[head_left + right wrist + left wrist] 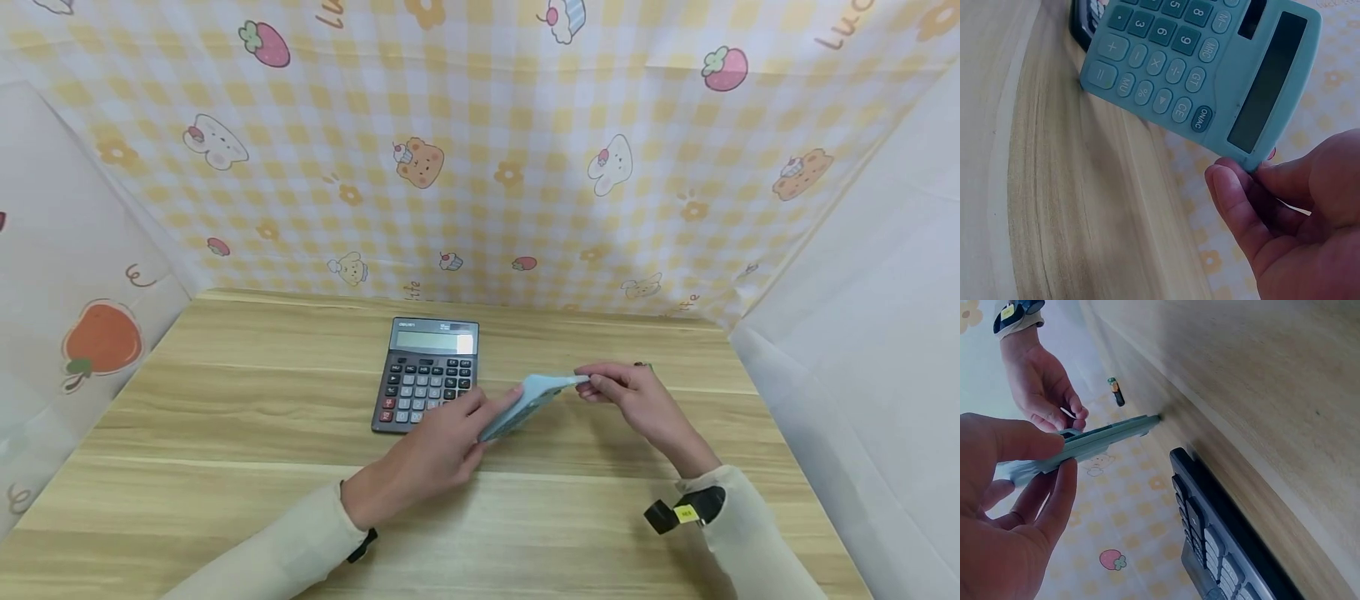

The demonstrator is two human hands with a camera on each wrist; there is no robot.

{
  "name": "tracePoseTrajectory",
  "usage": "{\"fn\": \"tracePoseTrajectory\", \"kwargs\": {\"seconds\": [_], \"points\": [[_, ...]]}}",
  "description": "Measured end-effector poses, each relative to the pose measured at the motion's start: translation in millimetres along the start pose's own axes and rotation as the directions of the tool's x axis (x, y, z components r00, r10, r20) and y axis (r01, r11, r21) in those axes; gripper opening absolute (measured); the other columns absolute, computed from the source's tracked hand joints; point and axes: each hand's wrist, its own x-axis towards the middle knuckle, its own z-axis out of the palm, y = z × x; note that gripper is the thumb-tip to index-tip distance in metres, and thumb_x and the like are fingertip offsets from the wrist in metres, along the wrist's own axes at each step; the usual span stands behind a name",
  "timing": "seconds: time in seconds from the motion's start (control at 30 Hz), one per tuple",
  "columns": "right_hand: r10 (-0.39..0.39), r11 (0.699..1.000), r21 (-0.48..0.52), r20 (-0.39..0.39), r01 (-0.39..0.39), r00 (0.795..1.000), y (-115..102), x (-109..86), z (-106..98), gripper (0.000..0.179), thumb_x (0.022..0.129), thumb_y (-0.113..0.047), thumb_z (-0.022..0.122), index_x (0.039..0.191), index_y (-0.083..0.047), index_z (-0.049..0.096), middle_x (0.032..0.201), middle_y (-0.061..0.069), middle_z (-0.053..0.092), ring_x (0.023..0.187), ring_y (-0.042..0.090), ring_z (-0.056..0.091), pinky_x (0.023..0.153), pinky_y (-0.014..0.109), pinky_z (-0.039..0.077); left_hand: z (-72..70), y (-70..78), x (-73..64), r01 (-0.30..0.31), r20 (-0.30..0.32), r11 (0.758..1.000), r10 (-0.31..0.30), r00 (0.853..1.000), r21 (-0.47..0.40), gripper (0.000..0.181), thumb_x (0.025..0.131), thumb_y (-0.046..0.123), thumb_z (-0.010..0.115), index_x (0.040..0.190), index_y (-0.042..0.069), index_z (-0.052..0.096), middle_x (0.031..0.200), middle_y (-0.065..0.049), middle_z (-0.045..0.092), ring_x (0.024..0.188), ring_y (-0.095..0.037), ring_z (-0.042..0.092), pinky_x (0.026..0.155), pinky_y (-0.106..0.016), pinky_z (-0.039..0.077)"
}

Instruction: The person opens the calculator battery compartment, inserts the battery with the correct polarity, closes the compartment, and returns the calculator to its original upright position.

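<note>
A light teal calculator (534, 393) is held tilted above the table, between both hands. The left hand (438, 446) grips one side of it, thumb on one face and fingers on the other, as the left wrist view shows. At the corner beside the display, the right hand (1297, 212) pinches the teal calculator (1222, 106) between thumb and fingers. Its keys and dark screen face the right wrist camera. Just left of the held calculator, a larger dark grey calculator (435, 341) lies on the table, its lower right part hidden behind the left hand.
A small battery (1116, 392) with a green end sits on the wooden table (247, 400) beyond the right hand, mostly hidden in the head view. A yellow checked cloth (480, 225) hangs along the back edge, and white sheets (862, 275) stand at the sides.
</note>
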Motion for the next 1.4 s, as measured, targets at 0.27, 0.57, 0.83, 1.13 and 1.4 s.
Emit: {"fn": "tracePoseTrajectory", "kwargs": {"seconds": [0.27, 0.57, 0.83, 1.13, 1.4], "points": [[0.021, 1.0, 0.012, 0.012, -0.021, 1.0, 2, -6.9, -1, 0.034, 0.116, -0.004, 0.052, 0.142, 0.014, 0.066, 0.132, 0.025, 0.072, 0.106, 0.014, 0.075, 0.096, 0.028, 0.061, 1.9, 0.8, -2.2, -0.061, -0.01, 0.998, 0.061, 0.998, 0.005, 0.086, 0.087, -0.011, 0.081, 0.165, 0.013, 0.052, 0.104, -0.004, 0.064, 0.082, -0.014, 0.058, 0.074, -0.023, 0.057], [0.052, 0.991, 0.118, 0.037, -0.056, 0.998, 4, -9.5, -2, 0.036, 0.116, -0.008, 0.055, 0.142, 0.016, 0.064, 0.139, 0.028, 0.069, 0.11, 0.013, 0.075, 0.1, 0.028, 0.059, 3.0, -1.5, -4.8, -0.04, 0.019, 0.998, 0.042, 0.999, -0.055, 0.059, 0.082, -0.004, 0.09, 0.138, -0.002, 0.07, 0.111, -0.006, 0.07, 0.086, -0.013, 0.067, 0.077, -0.016, 0.058], [0.095, 0.98, 0.172, 0.048, -0.102, 0.994, 13, -9.5, -2, 0.035, 0.113, -0.003, 0.058, 0.139, 0.02, 0.063, 0.134, 0.025, 0.073, 0.108, 0.011, 0.075, 0.094, 0.028, 0.062, 5.8, -0.9, -7.3, -0.014, 0.082, 0.993, 0.024, 0.996, -0.12, 0.052, 0.085, -0.001, 0.088, 0.136, 0.001, 0.074, 0.112, -0.004, 0.067, 0.086, -0.013, 0.067, 0.076, -0.009, 0.053], [0.124, 0.985, 0.117, 0.026, -0.126, 0.992, 16, -8.7, 3, 0.032, 0.11, -0.002, 0.062, 0.133, 0.02, 0.067, 0.124, 0.024, 0.076, 0.098, 0.011, 0.076, 0.087, 0.029, 0.064, 13.5, -1.4, -10.1, -0.028, 0.131, 0.998, 0.035, 0.991, -0.053, 0.049, 0.09, 0.007, 0.087, 0.137, 0.006, 0.075, 0.129, -0.007, 0.073, 0.109, -0.017, 0.073, 0.093, -0.024, 0.06], [0.162, 0.986, 0.048, 0.015, -0.163, 0.987, 16, -10.5, 9, 0.031, 0.109, -0.006, 0.067, 0.131, 0.015, 0.071, 0.126, 0.023, 0.076, 0.103, 0.016, 0.076, 0.089, 0.031, 0.064, 19.1, -1.0, -13.4, -0.014, 0.186, 0.997, -0.001, 0.983, 0.077, 0.052, 0.09, 0.013, 0.087, 0.14, 0.004, 0.073, 0.138, -0.013, 0.073, 0.127, -0.03, 0.071, 0.106, -0.042, 0.059]]}}
